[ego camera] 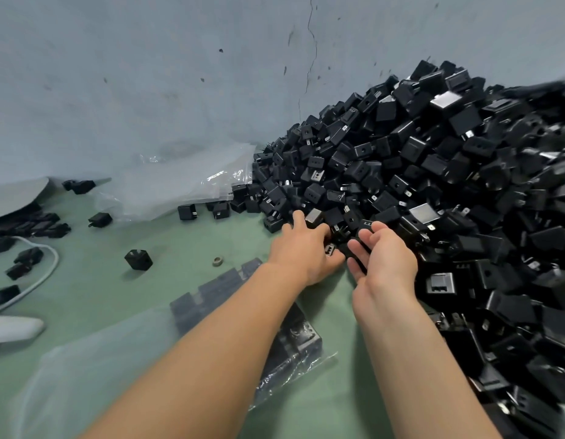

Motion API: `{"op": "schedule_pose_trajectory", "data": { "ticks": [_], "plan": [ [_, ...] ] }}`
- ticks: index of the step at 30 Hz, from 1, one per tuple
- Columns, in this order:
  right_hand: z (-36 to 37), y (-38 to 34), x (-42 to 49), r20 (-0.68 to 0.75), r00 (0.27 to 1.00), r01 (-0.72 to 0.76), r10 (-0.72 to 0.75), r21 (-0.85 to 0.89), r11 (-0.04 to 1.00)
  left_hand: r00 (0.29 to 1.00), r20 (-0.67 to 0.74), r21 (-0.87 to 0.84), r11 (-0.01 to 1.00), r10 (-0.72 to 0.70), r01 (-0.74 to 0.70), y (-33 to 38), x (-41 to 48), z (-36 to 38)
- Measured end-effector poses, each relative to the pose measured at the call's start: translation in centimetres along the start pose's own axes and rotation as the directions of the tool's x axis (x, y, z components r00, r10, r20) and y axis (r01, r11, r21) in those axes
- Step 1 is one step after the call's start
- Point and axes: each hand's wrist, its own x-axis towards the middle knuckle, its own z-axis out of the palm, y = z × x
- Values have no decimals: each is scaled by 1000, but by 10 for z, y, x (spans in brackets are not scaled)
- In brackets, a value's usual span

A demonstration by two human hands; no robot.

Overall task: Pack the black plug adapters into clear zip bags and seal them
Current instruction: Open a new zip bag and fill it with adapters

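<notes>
A large heap of black plug adapters (433, 185) fills the right side and rises against the wall. Both hands meet at its foot. My left hand (301, 251) grips a small cluster of adapters (330, 248) between thumb and curled fingers. My right hand (385, 261) faces it, its loosely bent fingers touching the same cluster from the right; its palm is hidden. Under my left forearm lies a clear zip bag (294, 340) packed with rows of adapters. Empty clear bags (192, 188) are stacked by the wall.
Loose adapters (138, 259) are scattered over the green table (116, 296). A small metal ring (217, 261) lies left of my left hand. At the far left are a white cable (51, 258), a white object (11, 327) and more black parts.
</notes>
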Motion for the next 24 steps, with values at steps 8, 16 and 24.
{"op": "schedule_pose_trajectory", "data": {
  "ticks": [8, 16, 24],
  "plan": [
    [-3, -1, 2, 17, 1000, -22, 22, 13, 1000, 998, -17, -84, 994, 68, -69, -6, 12, -3],
    [-7, -3, 2, 76, 996, -55, 54, 10, 998, 994, -6, -191, 975, 110, -109, -14, 19, -8],
    [8, 1, -10, 213, 977, 3, -2, -4, 1000, 990, 99, -798, 586, -97, 137, -35, -1, -59]
  ]
}}
